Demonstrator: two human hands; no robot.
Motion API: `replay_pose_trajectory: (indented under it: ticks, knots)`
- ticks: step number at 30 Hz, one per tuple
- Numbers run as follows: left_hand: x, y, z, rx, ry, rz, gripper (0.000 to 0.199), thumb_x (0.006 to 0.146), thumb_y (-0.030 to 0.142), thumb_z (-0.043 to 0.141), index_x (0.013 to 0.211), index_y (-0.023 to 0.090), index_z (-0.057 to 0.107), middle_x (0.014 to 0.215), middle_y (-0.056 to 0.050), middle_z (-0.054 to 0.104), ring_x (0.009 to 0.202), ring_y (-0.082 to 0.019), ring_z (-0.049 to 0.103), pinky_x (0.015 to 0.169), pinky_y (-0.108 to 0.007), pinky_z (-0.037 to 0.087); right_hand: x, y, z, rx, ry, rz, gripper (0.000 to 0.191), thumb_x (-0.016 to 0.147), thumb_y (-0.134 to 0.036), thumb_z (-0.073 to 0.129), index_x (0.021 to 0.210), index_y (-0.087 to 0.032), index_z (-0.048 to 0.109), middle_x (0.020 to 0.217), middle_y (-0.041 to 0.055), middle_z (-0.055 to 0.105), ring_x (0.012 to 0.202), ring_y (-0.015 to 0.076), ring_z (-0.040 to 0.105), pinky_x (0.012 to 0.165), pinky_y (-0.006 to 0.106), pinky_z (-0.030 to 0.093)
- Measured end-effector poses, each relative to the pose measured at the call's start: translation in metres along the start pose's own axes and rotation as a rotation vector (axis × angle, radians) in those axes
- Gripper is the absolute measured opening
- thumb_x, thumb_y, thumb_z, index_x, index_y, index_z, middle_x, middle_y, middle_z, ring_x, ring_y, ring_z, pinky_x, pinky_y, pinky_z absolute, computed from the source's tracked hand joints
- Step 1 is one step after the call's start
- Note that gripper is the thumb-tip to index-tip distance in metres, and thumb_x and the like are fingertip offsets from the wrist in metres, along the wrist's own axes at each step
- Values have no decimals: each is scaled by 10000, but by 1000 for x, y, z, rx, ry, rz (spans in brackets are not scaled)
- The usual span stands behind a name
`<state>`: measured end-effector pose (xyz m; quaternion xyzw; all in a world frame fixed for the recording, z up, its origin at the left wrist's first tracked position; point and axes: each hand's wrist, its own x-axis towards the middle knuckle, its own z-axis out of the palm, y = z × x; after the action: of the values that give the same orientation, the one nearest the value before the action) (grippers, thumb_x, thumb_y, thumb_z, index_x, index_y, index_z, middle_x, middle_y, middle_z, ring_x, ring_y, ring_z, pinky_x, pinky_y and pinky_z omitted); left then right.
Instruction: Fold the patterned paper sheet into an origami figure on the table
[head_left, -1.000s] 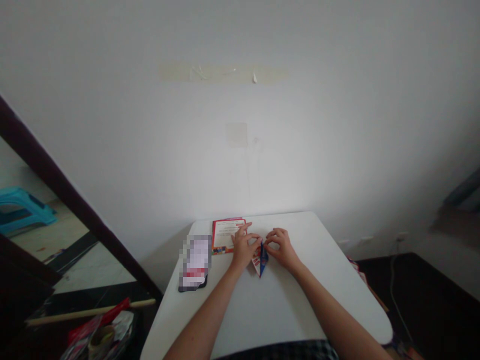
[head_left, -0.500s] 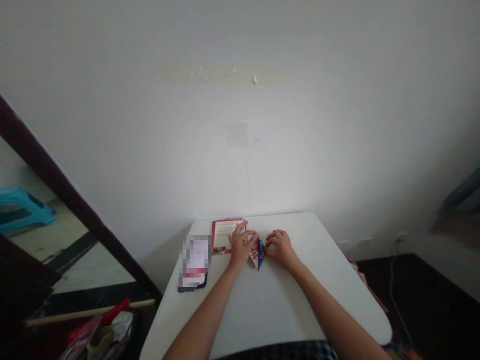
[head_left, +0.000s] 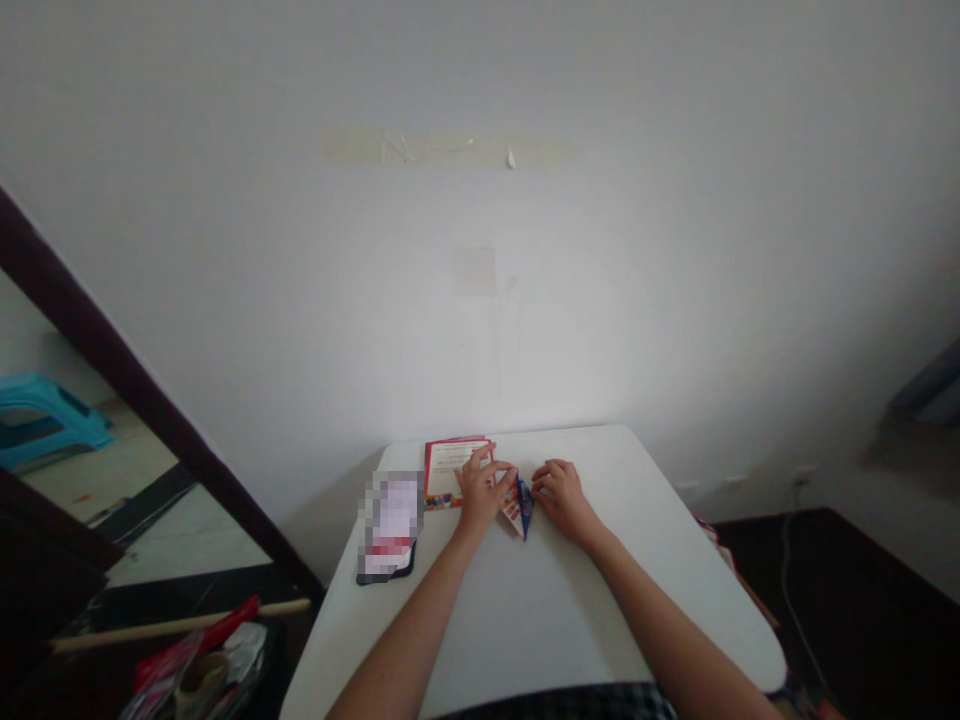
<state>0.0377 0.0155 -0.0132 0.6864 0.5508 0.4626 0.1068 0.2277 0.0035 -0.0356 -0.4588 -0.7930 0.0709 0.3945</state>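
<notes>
A small folded paper (head_left: 517, 510), blue on one side and white with red print on the other, stands out between my two hands on the white table (head_left: 540, 630). Its pointed end is toward me. My left hand (head_left: 482, 488) pinches its top left part between thumb and index finger, the other fingers spread over a printed card (head_left: 442, 470) with a red border. At the paper's right edge is my right hand (head_left: 559, 497), fingers curled and close together; whether they grip the blue side is too small to tell.
A phone (head_left: 391, 525) with a blurred-out screen lies at the table's left. The white wall (head_left: 480, 360) rises behind the table. Down left are a bin with wrappers (head_left: 217, 665) and a wooden stick (head_left: 180, 625); a blue stool (head_left: 56, 415) shows in a mirror.
The paper's lower tip has shifted slightly right and its blue side looks narrower. My right hand's fingers have come closer together; my left hand has hardly moved.
</notes>
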Motion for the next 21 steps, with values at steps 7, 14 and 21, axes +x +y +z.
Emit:
replay_pose_trajectory:
  ticks: [7,14,21]
  knots:
    - [0,-3,1,-9,24,17,83,808,338,686,802,293,756,1294,-30,592,1223,-243,515,1097,-511,304,1,4,-2,55,47,38,104,870,-294,617,871,-276,719,979,53,654,1035,229,527,924,424,421]
    - [-1,3,0,3,-18,14,93,808,344,681,820,297,761,1295,-31,593,1234,-256,501,1083,-511,319,0,0,-3,43,10,19,43,807,-274,679,818,-278,719,1001,43,646,1058,236,520,934,430,417]
    - [-3,5,1,54,-130,0,64,739,324,749,784,281,765,1336,-32,583,1253,-303,470,1105,-617,239,0,2,-1,50,30,15,42,807,-255,657,797,-258,698,982,52,647,1042,235,529,924,426,422]
